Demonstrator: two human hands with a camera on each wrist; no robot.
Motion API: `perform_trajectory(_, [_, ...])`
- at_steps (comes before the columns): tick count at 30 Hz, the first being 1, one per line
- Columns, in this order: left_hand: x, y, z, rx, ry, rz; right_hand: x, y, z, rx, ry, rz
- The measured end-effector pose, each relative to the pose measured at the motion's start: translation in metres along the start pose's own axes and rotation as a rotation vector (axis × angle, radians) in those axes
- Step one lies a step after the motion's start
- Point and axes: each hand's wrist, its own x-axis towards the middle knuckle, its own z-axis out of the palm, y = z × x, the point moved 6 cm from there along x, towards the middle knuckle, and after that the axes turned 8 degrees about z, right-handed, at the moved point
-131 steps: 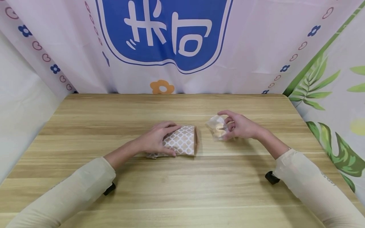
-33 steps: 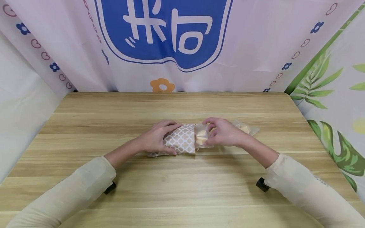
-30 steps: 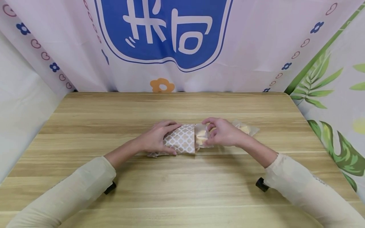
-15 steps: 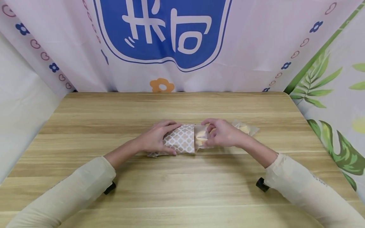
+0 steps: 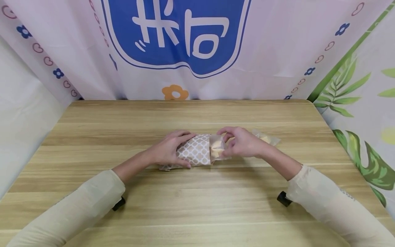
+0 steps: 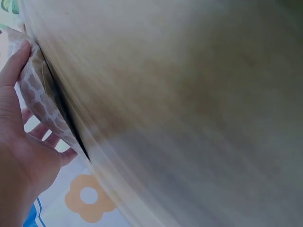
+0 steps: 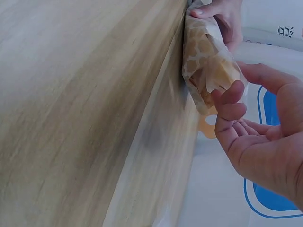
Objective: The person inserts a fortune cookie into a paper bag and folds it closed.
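Note:
A paper bag [image 5: 197, 149] with a white lattice print on brown lies on its side on the table. My left hand [image 5: 169, 149] grips it from the left, fingers over the far side and thumb along the near side. The bag's mouth faces right. A clear packet [image 5: 217, 147] with pale yellow pieces, like small cookies, sits partly inside that mouth. My right hand [image 5: 243, 142] pinches the packet's outer end; in the right wrist view its curled fingers [image 7: 232, 111] are right at the packet's end. The packet's inner part is hidden by the bag.
A second clear packet [image 5: 265, 138] with similar yellow pieces lies just behind my right wrist. The wooden table [image 5: 197, 206] ends at the back against a printed cloth [image 5: 271, 51]. A leaf-patterned cloth [image 5: 370, 130] hangs on the right.
Since the oldest frame, my right hand has carried the packet left into the bag's mouth, and the second packet has come into view. Over the last second, the hands have barely shifted.

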Motion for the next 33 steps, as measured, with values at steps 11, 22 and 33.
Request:
perform_trajectory(11, [0.000, 0.001, 0.000, -0.002, 0.006, 0.008, 0.007, 0.002, 0.008, -0.004, -0.002, -0.029])
perform_trajectory(22, [0.000, 0.001, 0.000, 0.023, 0.003, 0.003, 0.007, -0.001, 0.008, -0.095, 0.042, -0.008])
perform_trajectory(33, [0.001, -0.002, 0.003, 0.015, -0.005, -0.005, 0.014, 0.004, 0.017, -0.024, 0.026, -0.046])
